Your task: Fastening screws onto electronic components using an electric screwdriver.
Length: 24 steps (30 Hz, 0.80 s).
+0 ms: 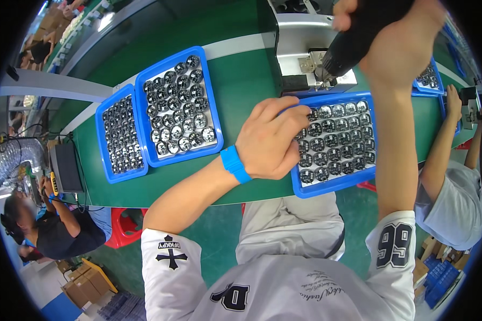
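One black driver (353, 45) sat wrapped in the right grip (400, 58), angled down at the metal fixture (307, 65); the left grip (269, 140), loosely curled over round parts (333, 140) in a blue tray (334, 185), hid any hold. Keeping the driver steady seemed wise.

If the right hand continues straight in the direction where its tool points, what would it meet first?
The right hand would probably bring the black tool against the metal fixture first; they appear very close, but depth and contact are unclear.
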### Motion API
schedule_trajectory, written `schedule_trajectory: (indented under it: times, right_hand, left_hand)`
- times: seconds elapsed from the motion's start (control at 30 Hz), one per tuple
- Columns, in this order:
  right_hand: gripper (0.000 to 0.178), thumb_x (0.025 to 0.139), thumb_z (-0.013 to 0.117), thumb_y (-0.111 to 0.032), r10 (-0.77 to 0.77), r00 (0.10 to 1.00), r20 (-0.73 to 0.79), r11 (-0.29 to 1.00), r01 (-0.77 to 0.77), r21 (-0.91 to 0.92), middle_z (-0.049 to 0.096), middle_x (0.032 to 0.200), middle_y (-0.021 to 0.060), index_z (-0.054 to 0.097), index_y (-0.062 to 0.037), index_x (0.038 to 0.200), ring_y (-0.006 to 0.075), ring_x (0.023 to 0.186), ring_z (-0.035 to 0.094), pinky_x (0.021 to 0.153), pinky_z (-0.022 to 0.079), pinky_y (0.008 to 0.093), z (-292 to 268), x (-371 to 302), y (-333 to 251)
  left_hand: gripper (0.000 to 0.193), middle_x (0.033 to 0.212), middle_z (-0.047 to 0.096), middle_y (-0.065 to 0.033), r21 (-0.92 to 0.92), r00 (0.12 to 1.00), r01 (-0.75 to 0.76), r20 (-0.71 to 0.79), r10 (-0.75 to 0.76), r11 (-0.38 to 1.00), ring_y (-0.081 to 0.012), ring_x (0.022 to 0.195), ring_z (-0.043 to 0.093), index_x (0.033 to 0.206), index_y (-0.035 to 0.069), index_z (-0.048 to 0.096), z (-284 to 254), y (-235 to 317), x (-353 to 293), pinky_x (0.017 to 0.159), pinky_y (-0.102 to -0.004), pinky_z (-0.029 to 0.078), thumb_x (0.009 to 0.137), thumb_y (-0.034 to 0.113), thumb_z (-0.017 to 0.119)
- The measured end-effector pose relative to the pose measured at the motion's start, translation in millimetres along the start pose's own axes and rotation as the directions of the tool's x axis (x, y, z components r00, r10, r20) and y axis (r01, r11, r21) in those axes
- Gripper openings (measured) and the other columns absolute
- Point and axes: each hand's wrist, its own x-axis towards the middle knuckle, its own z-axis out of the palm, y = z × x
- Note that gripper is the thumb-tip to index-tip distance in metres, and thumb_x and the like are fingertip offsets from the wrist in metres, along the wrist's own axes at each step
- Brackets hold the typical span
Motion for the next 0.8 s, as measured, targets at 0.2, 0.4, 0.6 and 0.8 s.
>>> schedule_trajectory:
  times: [0.2, 0.4, 0.6, 0.8]
  right_hand:
    - [0.086, 0.095, 0.031, -0.083, 0.094, 0.992, -0.088, 0.995, -0.09, 0.044, 0.054, 0.054, 0.0078, 0.06, -0.0026, 0.088, 0.016, 0.04, 0.052, 0.041, 0.045, 0.0255, 0, -3, 0]
    - [0.122, 0.074, 0.04, -0.1, 0.094, 0.881, 0.464, 0.87, -0.3, 0.392, 0.061, 0.089, 0.011, 0.049, 0.0033, 0.138, 0.022, 0.068, 0.06, 0.065, 0.049, 0.0361, -87, -32, 27]
    - [0.125, 0.071, 0.035, -0.103, 0.076, 0.947, 0.313, 0.878, -0.213, 0.429, 0.06, 0.08, 0.0116, 0.05, 0.0032, 0.134, 0.0214, 0.063, 0.059, 0.061, 0.049, 0.0353, -78, -72, 37]
    - [0.127, 0.067, 0.036, -0.105, 0.257, 0.966, -0.003, 0.954, -0.253, 0.16, 0.061, 0.08, 0.0126, 0.05, 0.0021, 0.133, 0.022, 0.063, 0.06, 0.06, 0.049, 0.0341, -58, -78, 30]
  left_hand:
    - [0.037, 0.12, 0.071, -0.0127, -0.025, 0.998, -0.066, -0.002, 0.066, 0.997, -0.0379, 0.112, 0.061, 0.101, 0.003, 0.06, -3, 0, -6, 0.097, -0.0484, 0.046, 0.064, 0.004, 0.059]
    - [0.031, 0.112, 0.071, -0.006, -0.052, 0.988, -0.143, 0.047, 0.146, 0.988, -0.0298, 0.115, 0.06, 0.095, 0.008, 0.064, 2, 0, -3, 0.104, -0.0512, 0.041, 0.065, 0.011, 0.062]
    - [0.029, 0.111, 0.072, -0.0016, 0.108, 0.988, -0.12, 0.112, 0.108, 0.987, -0.0242, 0.117, 0.06, 0.096, 0.011, 0.065, 4, 3, -5, 0.112, -0.0524, 0.031, 0.067, 0.012, 0.063]
    - [0.037, 0.106, 0.073, -0.0015, 0.108, 0.99, -0.072, 0.126, 0.058, 0.992, -0.024, 0.117, 0.059, 0.104, 0.01, 0.066, 4, 4, -6, 0.113, -0.0519, 0.03, 0.068, 0.013, 0.063]
